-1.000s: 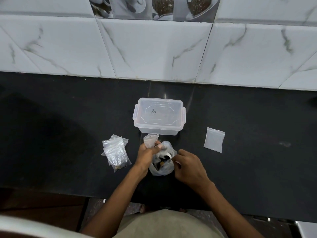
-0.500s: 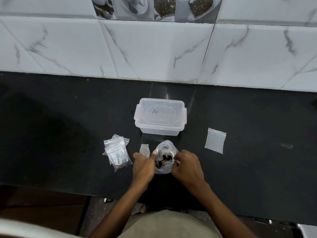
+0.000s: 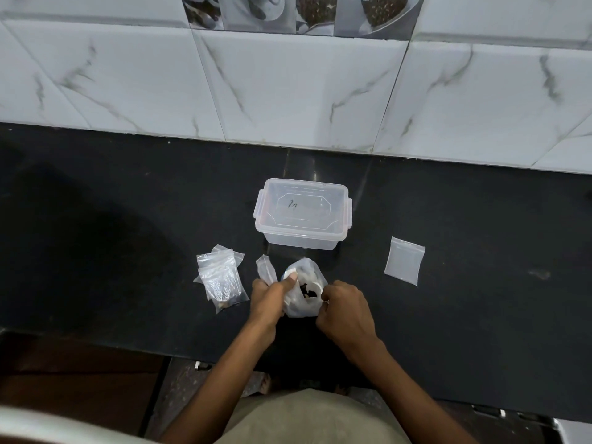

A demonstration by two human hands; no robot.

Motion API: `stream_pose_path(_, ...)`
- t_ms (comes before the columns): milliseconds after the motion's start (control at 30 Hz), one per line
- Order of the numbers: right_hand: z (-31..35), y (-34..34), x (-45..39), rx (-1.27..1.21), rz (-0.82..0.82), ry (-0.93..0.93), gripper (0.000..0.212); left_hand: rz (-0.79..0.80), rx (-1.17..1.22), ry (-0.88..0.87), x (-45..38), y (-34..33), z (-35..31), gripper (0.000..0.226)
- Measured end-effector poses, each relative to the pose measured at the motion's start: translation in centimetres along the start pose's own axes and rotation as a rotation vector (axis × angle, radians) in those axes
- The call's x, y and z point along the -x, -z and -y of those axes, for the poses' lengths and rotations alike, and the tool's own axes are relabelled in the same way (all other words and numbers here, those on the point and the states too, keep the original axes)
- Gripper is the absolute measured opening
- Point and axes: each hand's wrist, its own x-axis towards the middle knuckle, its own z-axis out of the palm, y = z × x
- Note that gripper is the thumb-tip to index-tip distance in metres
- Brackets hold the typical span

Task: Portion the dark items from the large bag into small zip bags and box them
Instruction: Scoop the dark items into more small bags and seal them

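The large clear bag point(image 3: 304, 307) with dark items point(image 3: 309, 291) showing through its open mouth sits on the black counter between my hands. My left hand point(image 3: 270, 299) grips a small empty zip bag point(image 3: 265, 266) in its curled fingers, while its thumb presses the large bag's left rim. My right hand point(image 3: 344, 307) pinches the large bag's right rim. A clear plastic box point(image 3: 302, 214) with its lid on stands just behind the bag.
A pile of small zip bags point(image 3: 221, 277), some with dark bits inside, lies left of my hands. One flat empty zip bag point(image 3: 404, 265) lies to the right. A marble-tiled wall point(image 3: 288, 91) bounds the black counter point(image 3: 112, 235) behind.
My left hand came down toward the counter with the small zip bag, and its thumb now holds the large bag's rim. The right hand stays at the right rim.
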Motion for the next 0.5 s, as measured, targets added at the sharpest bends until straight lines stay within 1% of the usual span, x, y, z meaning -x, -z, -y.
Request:
stream_pose_path(67, 0.4, 0.0, 0.0, 0.002, 0.006, -0.006, 0.01, -0.064, -0.036, -0.052, -0.2, 0.2, 0.3, 0.042)
stream_pose_path(133, 0.7, -0.1, 0.0, 0.01, 0.013, -0.004, 0.009, -0.146, -0.115, -0.105, -0.2, 0.4, 0.4, 0.043)
stream_pose_path(200, 0.7, -0.1, 0.0, -0.002, 0.016, 0.003, 0.01, -0.167, -0.129, -0.111, -0.5, 0.6, 0.5, 0.042)
stream_pose_path(267, 0.8, 0.0, -0.1, -0.031, 0.01, 0.01, 0.012, -0.13, -0.11, -0.104, -0.7, 0.9, 0.4, 0.035)
stream_pose_path(333, 0.6, -0.1, -0.1, -0.072, -0.004, 0.024, 0.011, -0.059, -0.09, -0.115, -1.0, 1.2, 0.5, 0.027)
stream_pose_path(400, 0.5, -0.3, -0.1, -0.115, -0.007, 0.029, 0.011, 0.013, -0.065, -0.126, -1.2, 1.3, 0.6, 0.014)
stream_pose_path(500, 0.5, -0.2, -0.2, -0.136, -0.006, -0.001, 0.013, 0.112, 0.011, -0.047, -1.4, 0.9, 0.7, 0.017)
